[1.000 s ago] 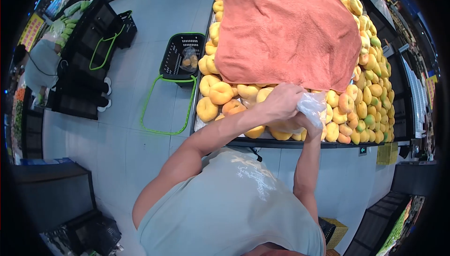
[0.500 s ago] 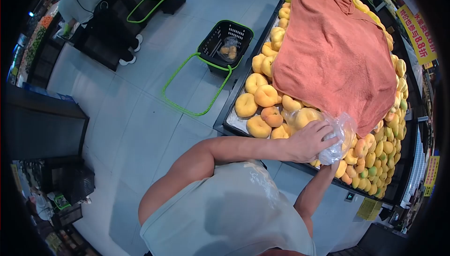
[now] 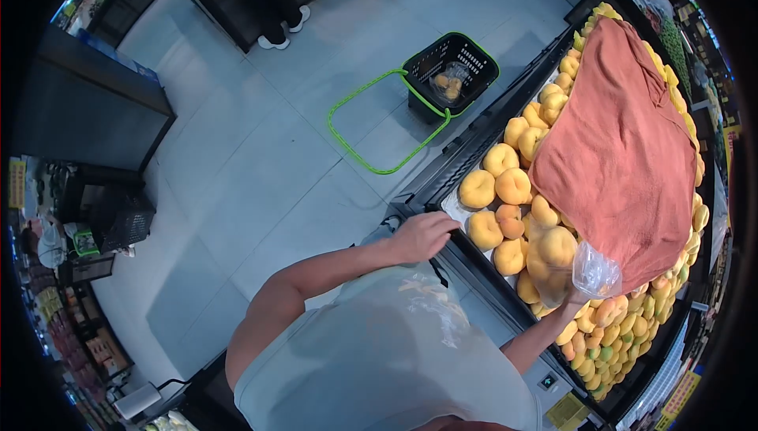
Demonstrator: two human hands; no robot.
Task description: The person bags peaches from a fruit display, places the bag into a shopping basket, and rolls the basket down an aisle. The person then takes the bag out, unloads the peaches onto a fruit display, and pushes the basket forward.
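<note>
Plastic bag [image 3: 582, 270] (one; fruit [image 3: 557, 247] inside, count unclear) held by right hand [image 3: 577, 297], fingers closed; left hand [image 3: 424, 235] empty, half-curled, beside display stand [image 3: 478, 275]; one cloth [image 3: 620, 155].

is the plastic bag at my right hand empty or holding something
Not empty: yellow fruit shows through the plastic bag, beside the bunched end at your right hand.

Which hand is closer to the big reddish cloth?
Right. The right hand grips a clear plastic bag by the cloth's near edge. The left hand is farther off, at the fruit stand's corner, with peaches in between.
</note>
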